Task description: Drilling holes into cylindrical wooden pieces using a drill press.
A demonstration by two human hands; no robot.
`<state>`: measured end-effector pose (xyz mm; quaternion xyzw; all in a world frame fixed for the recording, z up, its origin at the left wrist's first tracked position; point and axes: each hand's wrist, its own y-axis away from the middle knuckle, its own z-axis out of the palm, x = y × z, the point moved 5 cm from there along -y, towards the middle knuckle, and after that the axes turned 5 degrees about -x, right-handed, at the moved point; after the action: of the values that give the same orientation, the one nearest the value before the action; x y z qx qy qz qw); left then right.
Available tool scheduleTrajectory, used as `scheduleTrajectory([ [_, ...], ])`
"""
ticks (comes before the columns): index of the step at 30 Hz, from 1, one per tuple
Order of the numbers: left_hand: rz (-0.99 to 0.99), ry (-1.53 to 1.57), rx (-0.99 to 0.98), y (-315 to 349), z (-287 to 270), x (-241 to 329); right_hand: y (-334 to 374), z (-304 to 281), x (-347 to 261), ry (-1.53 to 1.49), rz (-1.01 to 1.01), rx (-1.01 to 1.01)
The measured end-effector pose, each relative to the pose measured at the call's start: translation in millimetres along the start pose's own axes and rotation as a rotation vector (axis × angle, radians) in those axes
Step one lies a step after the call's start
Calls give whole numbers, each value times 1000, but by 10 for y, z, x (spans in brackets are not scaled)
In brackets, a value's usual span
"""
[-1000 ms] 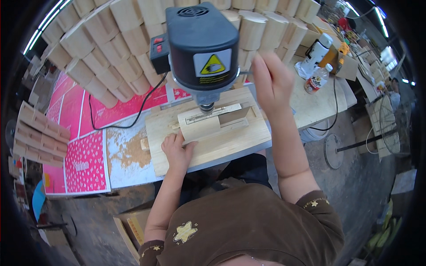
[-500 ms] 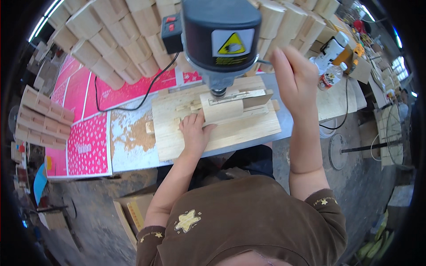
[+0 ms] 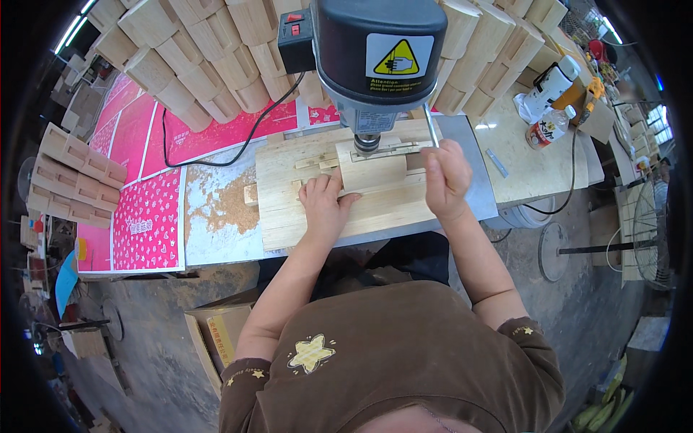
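A drill press (image 3: pixel 382 36) with a dark housing stands over the table, its chuck (image 3: pixel 367 143) just above a pale wooden block (image 3: pixel 372 173) with a slot in its top. The block sits on a flat wooden board (image 3: pixel 289 227) fitted with small wooden strips. My left hand (image 3: pixel 325 206) lies on the board against the block's left end, fingers and thumb spread. My right hand (image 3: pixel 447 177) is closed around the lower end of the press's metal lever (image 3: pixel 432 126), right of the block. Whether the bit touches the wood is hidden.
Stacks of slotted wooden blocks (image 3: pixel 224 65) rise behind the press, with another stack (image 3: pixel 76 177) at the left. A black cable (image 3: pixel 238 148) crosses the pink sheet. Sawdust (image 3: pixel 224 206) lies left of the board. A bottle (image 3: pixel 550 128) stands at the right.
My right hand has come down and toward me, swinging the lever downward. My left hand stays against the block. The whole view has shifted slightly.
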<state>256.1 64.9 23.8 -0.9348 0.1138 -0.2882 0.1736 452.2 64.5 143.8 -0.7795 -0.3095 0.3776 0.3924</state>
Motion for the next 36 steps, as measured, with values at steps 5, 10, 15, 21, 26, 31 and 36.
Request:
scheduleTrajectory([
  [5, -10, 24, 9, 28, -28, -40, -976, -306, -161, 39, 173, 78],
  [10, -131, 207, -81, -78, 29, -73, -1646, -110, 408, 203, 313, -42],
  [15, -198, 367, -41, -79, 69, -115, -1257, -104, 424, -260, 384, -77],
  [21, -95, 502, 0, -103, 27, -188, 147, 80, 702, 177, 305, -797],
  [26, 95, 532, 52, 79, -667, -415, 388, -87, 585, 18, 423, -745],
  [31, -378, 883, -20, 418, -1647, -1110, 528, -206, 418, -5, 421, -731],
  [36, -578, 406, 263, 876, -2530, -1808, 493, -123, 44, -47, 393, -733],
])
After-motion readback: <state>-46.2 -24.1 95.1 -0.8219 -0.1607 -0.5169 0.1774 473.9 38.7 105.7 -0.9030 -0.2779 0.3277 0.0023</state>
